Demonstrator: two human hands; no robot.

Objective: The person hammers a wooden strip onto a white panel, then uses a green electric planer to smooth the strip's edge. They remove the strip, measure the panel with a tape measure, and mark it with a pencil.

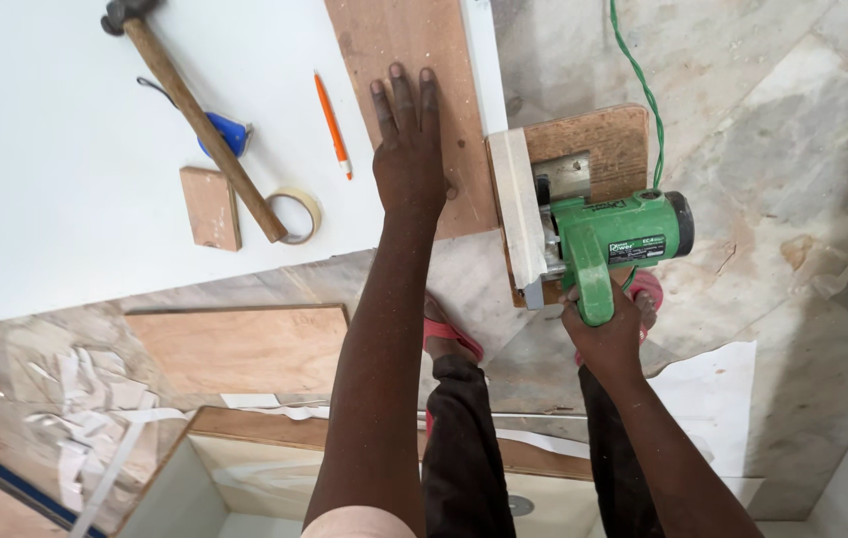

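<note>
Head view, right hand (pixel 605 334) grip closed around green saw (pixel 611 239) handle, left hand (pixel 407 159) flat (fingers spread) on plywood strip (pixel 414 60)

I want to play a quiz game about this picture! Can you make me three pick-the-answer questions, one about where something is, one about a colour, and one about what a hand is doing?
1. Where does the hammer lie?
A. on the white table
B. on the floor
C. in a hand

2. What colour is the power saw?
A. red
B. green
C. yellow

3. What is the left hand doing?
A. holding the pencil
B. hanging free
C. pressing flat on the wooden board

Answers:
1 A, it rests on the tabletop beside the tape roll.
2 B, its body is green.
3 C, the palm lies spread on the board while the right hand grips the saw's handle.
</note>
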